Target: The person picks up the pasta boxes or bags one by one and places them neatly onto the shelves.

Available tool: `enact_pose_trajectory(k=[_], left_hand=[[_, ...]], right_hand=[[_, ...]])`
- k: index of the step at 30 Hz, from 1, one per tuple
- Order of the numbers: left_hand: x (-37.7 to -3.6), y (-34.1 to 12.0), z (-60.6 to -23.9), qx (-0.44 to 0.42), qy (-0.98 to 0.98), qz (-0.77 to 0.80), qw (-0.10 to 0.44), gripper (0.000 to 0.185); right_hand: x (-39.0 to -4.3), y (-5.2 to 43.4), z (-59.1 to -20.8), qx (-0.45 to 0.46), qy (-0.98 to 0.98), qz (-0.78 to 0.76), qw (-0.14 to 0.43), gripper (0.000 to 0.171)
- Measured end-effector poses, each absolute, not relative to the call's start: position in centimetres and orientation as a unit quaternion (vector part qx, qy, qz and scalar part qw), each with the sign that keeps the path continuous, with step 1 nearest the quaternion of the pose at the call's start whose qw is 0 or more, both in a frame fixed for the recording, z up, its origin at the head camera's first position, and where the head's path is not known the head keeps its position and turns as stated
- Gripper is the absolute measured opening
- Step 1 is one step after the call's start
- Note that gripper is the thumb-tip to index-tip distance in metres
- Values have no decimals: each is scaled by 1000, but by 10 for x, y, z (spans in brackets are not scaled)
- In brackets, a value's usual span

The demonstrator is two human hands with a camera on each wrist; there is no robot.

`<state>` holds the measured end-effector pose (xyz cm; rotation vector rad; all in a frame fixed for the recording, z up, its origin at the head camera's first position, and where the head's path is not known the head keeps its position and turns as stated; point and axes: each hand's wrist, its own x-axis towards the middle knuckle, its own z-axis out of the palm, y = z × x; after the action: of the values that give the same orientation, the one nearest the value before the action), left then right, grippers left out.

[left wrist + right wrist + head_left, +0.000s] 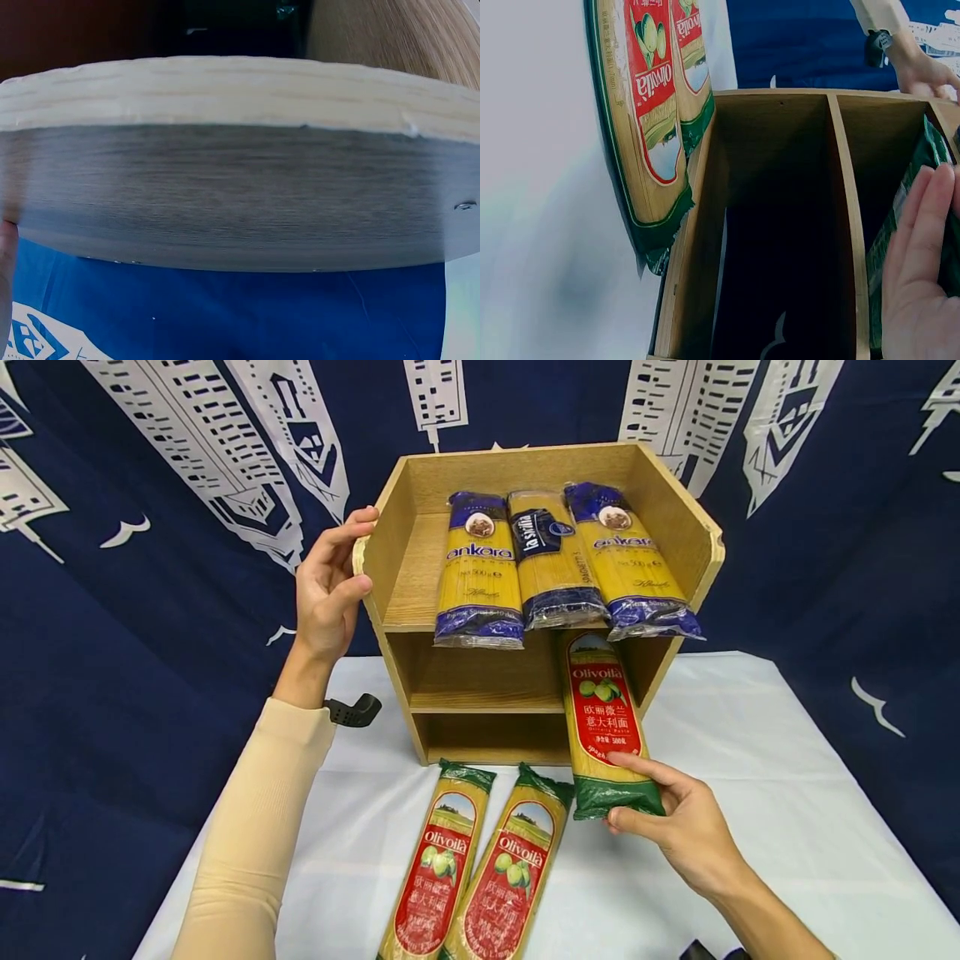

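Note:
My right hand pinches the green lower end of a spaghetti pack with a red Olivoilà label, thumb underneath and fingers on top. The pack's far end lies inside the middle compartment of a wooden shelf, by its right wall. In the right wrist view, extended fingers lie along the pack's green wrapper. My left hand holds the shelf's left side panel near its upper front edge. Two more Olivoilà spaghetti packs, a left one and a right one, lie on the table before the shelf.
On the top shelf, two blue-and-yellow Ankara packs flank a La Sicilia spaghetti pack, their lower ends jutting past the board. A white cloth covers the table. Behind hangs a dark blue curtain with white building prints.

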<state>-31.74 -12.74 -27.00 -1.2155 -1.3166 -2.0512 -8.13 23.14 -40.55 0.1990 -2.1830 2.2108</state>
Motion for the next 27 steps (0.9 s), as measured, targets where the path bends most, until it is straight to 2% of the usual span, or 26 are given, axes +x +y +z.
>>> enact_pose_trajectory(k=[14, 27], left_hand=[[-319, -128, -270, -433, -478, -735, 209, 48], [-321, -129, -271, -436, -478, -734, 207, 48]], right_hand=[[-113, 239, -404, 38, -643, 764, 42, 55], [-152, 233, -413, 5, -624, 769, 136, 46]])
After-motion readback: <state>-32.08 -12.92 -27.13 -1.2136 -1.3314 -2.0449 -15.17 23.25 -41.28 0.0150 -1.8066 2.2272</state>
